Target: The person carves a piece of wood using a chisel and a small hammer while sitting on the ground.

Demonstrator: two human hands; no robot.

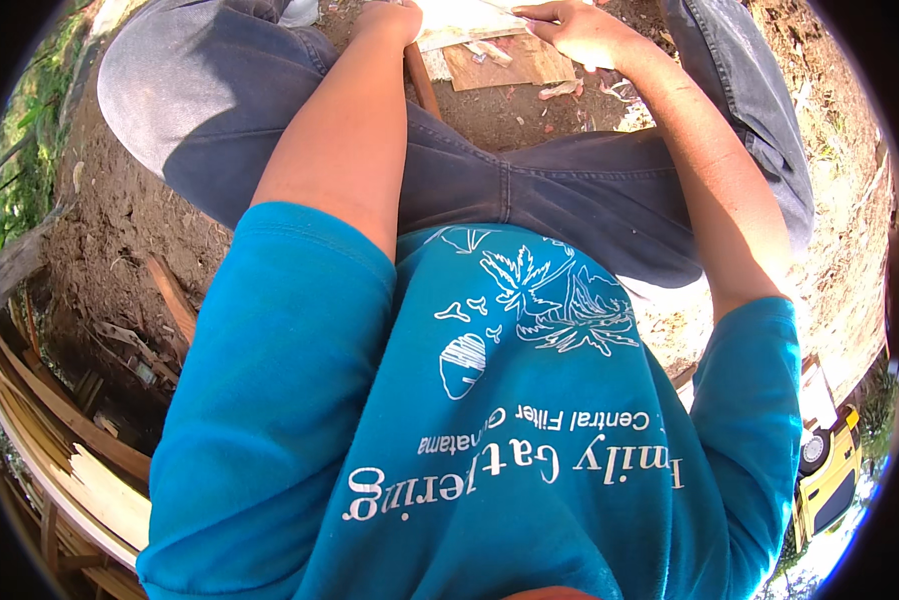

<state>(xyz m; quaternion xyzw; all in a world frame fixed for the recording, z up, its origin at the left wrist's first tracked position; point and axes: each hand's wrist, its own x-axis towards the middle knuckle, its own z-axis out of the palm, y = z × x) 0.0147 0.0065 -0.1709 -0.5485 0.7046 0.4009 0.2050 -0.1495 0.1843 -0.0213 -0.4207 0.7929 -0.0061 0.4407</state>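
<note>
Both hands are at the top edge, out in front of my crossed legs. My left hand (389,20) is closed, and the picture's edge cuts off what it grips. Just below it a narrow brown wooden strip (421,82) slants toward my lap. To the right, my right hand (581,34) has thumb and fingers pinched together over a pale board (459,24), on something too small to make out. A light brown flat piece of wood (509,64) lies under the pale board, on the soil.
Wood chips (561,90) lie on the dirt near my right hand. My legs in dark trousers (219,110) frame the work spot. Stacked wooden planks (89,470) are at the lower left. A yellow vehicle (827,480) stands at the lower right.
</note>
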